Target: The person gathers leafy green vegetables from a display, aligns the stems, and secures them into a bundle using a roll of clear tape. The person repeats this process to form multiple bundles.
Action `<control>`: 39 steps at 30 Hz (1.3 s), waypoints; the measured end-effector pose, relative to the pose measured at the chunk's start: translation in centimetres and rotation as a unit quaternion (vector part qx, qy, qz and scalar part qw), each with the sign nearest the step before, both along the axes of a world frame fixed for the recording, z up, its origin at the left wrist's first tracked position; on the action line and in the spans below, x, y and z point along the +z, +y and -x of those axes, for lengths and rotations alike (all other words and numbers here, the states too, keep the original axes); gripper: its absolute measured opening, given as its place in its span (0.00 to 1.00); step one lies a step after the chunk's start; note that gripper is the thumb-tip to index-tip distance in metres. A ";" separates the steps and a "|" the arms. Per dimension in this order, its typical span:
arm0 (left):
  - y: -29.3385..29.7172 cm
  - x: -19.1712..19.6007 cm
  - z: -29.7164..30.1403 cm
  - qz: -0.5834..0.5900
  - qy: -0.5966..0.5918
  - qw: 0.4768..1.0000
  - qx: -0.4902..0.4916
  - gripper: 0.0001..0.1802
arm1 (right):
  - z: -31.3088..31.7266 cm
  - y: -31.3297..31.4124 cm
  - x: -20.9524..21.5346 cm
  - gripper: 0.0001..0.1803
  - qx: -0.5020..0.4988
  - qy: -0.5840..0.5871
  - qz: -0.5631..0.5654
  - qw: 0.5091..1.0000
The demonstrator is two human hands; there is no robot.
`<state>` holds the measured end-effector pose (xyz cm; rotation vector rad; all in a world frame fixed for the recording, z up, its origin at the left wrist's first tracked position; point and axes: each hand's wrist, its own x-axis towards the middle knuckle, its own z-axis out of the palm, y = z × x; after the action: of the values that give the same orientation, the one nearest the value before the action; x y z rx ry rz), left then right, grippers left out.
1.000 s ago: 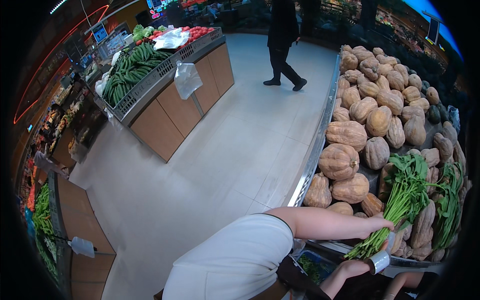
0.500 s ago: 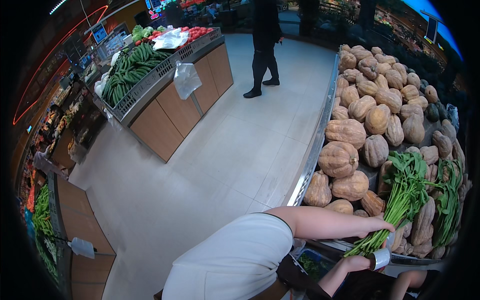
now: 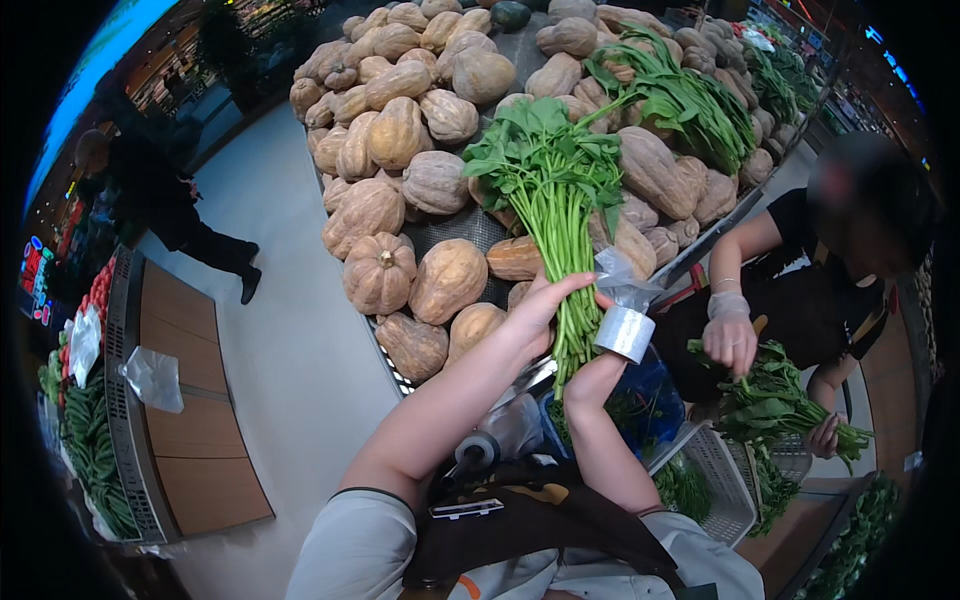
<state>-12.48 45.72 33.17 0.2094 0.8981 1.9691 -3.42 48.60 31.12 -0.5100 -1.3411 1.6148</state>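
Observation:
A bunch of leafy greens (image 3: 572, 215) is gripped by its long green stems in my left hand (image 3: 545, 312), its leaves pointing away over the squash. My right hand (image 3: 598, 372) is at the other side of the stems with a roll of clear film (image 3: 626, 334). Most of its fingers are hidden behind the roll. A loose piece of clear plastic (image 3: 625, 275) rises from the roll beside the stems. Another bunch of greens (image 3: 690, 105) lies on the heap of tan squash (image 3: 398, 132), beyond the bunch I hold.
A co-worker (image 3: 780, 270) at the right, wearing a clear glove, handles more greens (image 3: 775, 400). Below my hands are a blue-lined bin (image 3: 660, 395) and a pale plastic crate (image 3: 735, 490). A cucumber stand (image 3: 165, 400) and a walking person (image 3: 165, 195) are at the left.
My view has swung right, bringing the co-worker into sight. The greens, still in my left hand, appear nearer the middle, and the clear film now shows beside the stems.

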 end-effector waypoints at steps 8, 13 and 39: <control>2.0 -1.9 -1.1 -0.026 -0.076 0.997 0.001 0.20 | -3.0 0.3 -0.9 0.23 -0.114 -0.019 -0.092 0.989; 1.5 -1.7 -1.3 -0.036 -0.110 0.993 -0.005 0.21 | -3.4 0.5 -1.8 0.23 -0.188 -0.044 -0.194 0.962; 1.4 -4.0 0.9 -0.121 -0.081 0.987 -0.071 0.38 | -0.9 0.9 -1.3 0.21 -0.170 0.070 -0.095 0.978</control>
<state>-13.36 47.10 29.14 0.2412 0.5247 1.9267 -2.53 49.46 29.81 -0.4714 -1.2143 1.2067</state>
